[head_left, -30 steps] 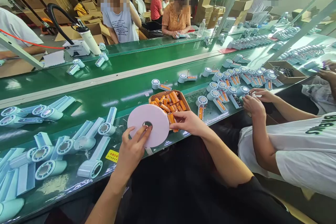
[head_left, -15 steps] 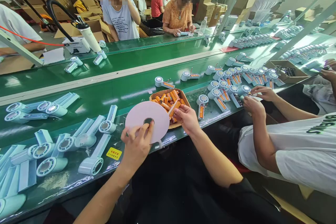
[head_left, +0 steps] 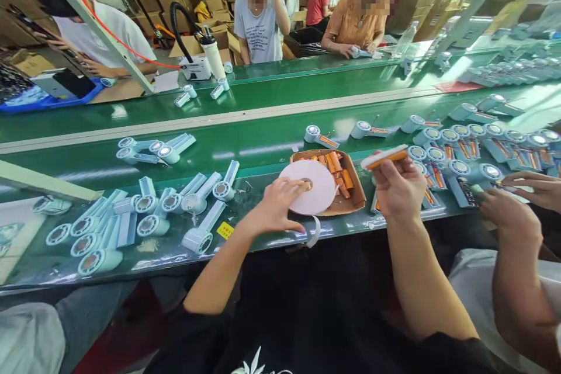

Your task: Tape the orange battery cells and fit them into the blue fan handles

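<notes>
My left hand (head_left: 279,205) rests on a flat white roll of tape (head_left: 312,187), fingers curled over its near edge and centre hole; a loose tape end hangs over the belt's front edge. My right hand (head_left: 397,187) is raised right of the roll and pinches an orange battery cell (head_left: 384,157) with a white strip along it. Just behind the roll lies a brown cardboard tray (head_left: 357,196) of orange battery cells.
Pale blue handheld fan parts (head_left: 153,210) lie on the green conveyor belt (head_left: 245,146) to the left, and more with orange cells to the right. A co-worker's hands (head_left: 517,198) work at right. Other people stand across the belt among cardboard boxes.
My right hand left the tray and rose to the right with one orange cell. The view swung left. My left hand stayed on the tape roll.
</notes>
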Demonstrator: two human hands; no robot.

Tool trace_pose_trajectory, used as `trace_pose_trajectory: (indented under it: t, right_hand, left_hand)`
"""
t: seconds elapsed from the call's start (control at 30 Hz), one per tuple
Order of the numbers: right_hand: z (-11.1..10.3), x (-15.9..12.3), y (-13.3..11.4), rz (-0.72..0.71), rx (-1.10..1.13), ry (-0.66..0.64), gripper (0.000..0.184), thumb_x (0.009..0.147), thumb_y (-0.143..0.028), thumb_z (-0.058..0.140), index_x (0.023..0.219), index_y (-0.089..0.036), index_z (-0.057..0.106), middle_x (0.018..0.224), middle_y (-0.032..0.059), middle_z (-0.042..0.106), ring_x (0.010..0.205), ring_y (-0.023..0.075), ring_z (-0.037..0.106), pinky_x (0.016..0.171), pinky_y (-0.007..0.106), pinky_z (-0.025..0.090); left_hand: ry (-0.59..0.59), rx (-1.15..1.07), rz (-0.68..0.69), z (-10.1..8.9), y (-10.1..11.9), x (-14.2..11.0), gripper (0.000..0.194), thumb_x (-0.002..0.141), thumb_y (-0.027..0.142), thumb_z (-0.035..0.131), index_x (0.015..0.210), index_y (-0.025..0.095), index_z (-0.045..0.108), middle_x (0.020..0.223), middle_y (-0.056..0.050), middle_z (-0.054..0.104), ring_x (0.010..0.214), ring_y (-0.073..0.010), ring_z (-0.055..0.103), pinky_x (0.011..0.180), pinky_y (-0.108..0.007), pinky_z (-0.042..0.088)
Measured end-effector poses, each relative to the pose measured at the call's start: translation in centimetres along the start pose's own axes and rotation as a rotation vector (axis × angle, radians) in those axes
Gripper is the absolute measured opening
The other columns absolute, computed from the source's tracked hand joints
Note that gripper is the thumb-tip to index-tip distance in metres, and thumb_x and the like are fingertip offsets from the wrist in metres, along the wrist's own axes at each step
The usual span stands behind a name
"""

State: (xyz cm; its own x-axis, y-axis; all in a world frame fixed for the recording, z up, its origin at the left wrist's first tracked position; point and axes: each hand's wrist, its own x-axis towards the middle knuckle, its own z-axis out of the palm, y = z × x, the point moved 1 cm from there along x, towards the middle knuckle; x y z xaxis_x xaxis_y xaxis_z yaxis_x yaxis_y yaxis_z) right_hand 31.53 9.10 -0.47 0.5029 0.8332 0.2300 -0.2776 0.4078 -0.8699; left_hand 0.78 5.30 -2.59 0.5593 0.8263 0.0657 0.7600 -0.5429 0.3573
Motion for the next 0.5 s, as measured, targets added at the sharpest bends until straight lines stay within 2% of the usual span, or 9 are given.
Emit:
trace_pose_trajectory:
  t: [0.03, 0.07, 0.13, 0.2, 0.23, 0.3, 0.37, 0.43, 0.5]
  right_hand:
    - [-0.7, -1.0, 0.1, 0.029, -0.018, -0.016, 0.040, 0.063, -0.036, 0.097, 0.092, -0.022, 0.073, 0.095, 0.0048, 0.081, 0.092, 0.0229, 0.080, 0.077, 0.033, 0.068]
    - [-1.8, -2.0, 0.1, 0.052, -0.041, -0.015, 0.043, 0.060, -0.036, 0.099, 0.093, -0.023, 0.074, 0.093, 0.0043, 0.081, 0.092, 0.0239, 0.080, 0.077, 0.034, 0.068]
    - [-4.6, -3.8, 0.1, 0.095, -0.119, 0.007, 0.047, 0.056, -0.037, 0.102, 0.093, -0.022, 0.077, 0.091, 0.0033, 0.082, 0.089, 0.0237, 0.081, 0.078, 0.034, 0.068]
    - [-7.6, -5.1, 0.0, 0.147, -0.217, 0.029, 0.049, 0.053, -0.038, 0.103, 0.093, -0.021, 0.078, 0.089, 0.0027, 0.082, 0.084, 0.0225, 0.080, 0.080, 0.035, 0.068]
    - [-8.9, -5.6, 0.0, 0.169, -0.260, 0.039, 0.050, 0.052, -0.039, 0.103, 0.092, -0.021, 0.079, 0.088, 0.0026, 0.082, 0.082, 0.0226, 0.079, 0.082, 0.036, 0.068]
    - [-10.5, -6.2, -0.1, 0.198, -0.321, 0.052, 0.049, 0.053, -0.043, 0.103, 0.091, -0.023, 0.080, 0.087, 0.0035, 0.081, 0.081, 0.0256, 0.079, 0.086, 0.044, 0.068]
    - [-10.6, -6.1, -0.3, 0.198, -0.340, 0.072, 0.050, 0.052, -0.046, 0.102, 0.093, -0.026, 0.081, 0.085, 0.0046, 0.081, 0.081, 0.0301, 0.080, 0.089, 0.053, 0.067]
    - [-8.9, -5.1, -0.6, 0.200, -0.324, 0.066, 0.058, 0.050, -0.044, 0.103, 0.102, -0.032, 0.082, 0.083, 0.0059, 0.081, 0.080, 0.0328, 0.081, 0.088, 0.056, 0.066]
    - [-6.0, -3.3, -0.6, 0.171, -0.283, 0.003, 0.066, 0.049, -0.040, 0.104, 0.110, -0.036, 0.079, 0.083, 0.0063, 0.081, 0.082, 0.0330, 0.082, 0.084, 0.054, 0.067]
  left_hand:
    - [0.023, 0.013, -0.037, -0.9, -1.4, 0.0, 0.094, 0.082, 0.064, 0.082, 0.162, 0.028, 0.047, 0.157, -0.013, 0.057, 0.148, -0.0360, 0.043, 0.123, -0.051, 0.037]
    - [0.065, 0.070, -0.133, -1.7, -2.8, -0.4, 0.080, 0.090, 0.060, 0.076, 0.159, 0.028, 0.051, 0.156, -0.013, 0.058, 0.146, -0.0354, 0.045, 0.122, -0.051, 0.039]
    - [0.128, 0.278, -0.416, -3.0, -5.7, -2.2, 0.059, 0.099, 0.051, 0.064, 0.151, 0.023, 0.060, 0.153, -0.018, 0.059, 0.142, -0.0385, 0.050, 0.116, -0.054, 0.045]
    - [0.041, 0.462, -0.631, -3.7, -8.0, -4.2, 0.052, 0.101, 0.045, 0.060, 0.145, 0.017, 0.064, 0.149, -0.024, 0.060, 0.137, -0.0433, 0.054, 0.107, -0.057, 0.050]
    - [-0.042, 0.505, -0.678, -3.8, -8.9, -4.9, 0.050, 0.101, 0.044, 0.059, 0.141, 0.015, 0.066, 0.143, -0.026, 0.062, 0.132, -0.0438, 0.057, 0.104, -0.057, 0.053]
    - [-0.189, 0.511, -0.679, -4.1, -10.1, -5.0, 0.044, 0.100, 0.040, 0.061, 0.134, 0.015, 0.069, 0.128, -0.025, 0.069, 0.123, -0.0405, 0.064, 0.100, -0.053, 0.056]
    - [-0.252, 0.485, -0.612, -4.5, -11.0, -3.4, 0.036, 0.096, 0.033, 0.067, 0.128, 0.018, 0.072, 0.121, -0.021, 0.071, 0.120, -0.0367, 0.065, 0.099, -0.048, 0.056]
    - [-0.264, 0.460, -0.516, -5.0, -11.8, 0.1, 0.032, 0.091, 0.025, 0.072, 0.123, 0.021, 0.074, 0.127, -0.019, 0.069, 0.125, -0.0355, 0.062, 0.101, -0.045, 0.056]
    - [-0.261, 0.425, -0.407, -5.4, -12.9, 4.9, 0.035, 0.088, 0.019, 0.073, 0.122, 0.023, 0.075, 0.137, -0.019, 0.064, 0.133, -0.0359, 0.055, 0.104, -0.045, 0.055]
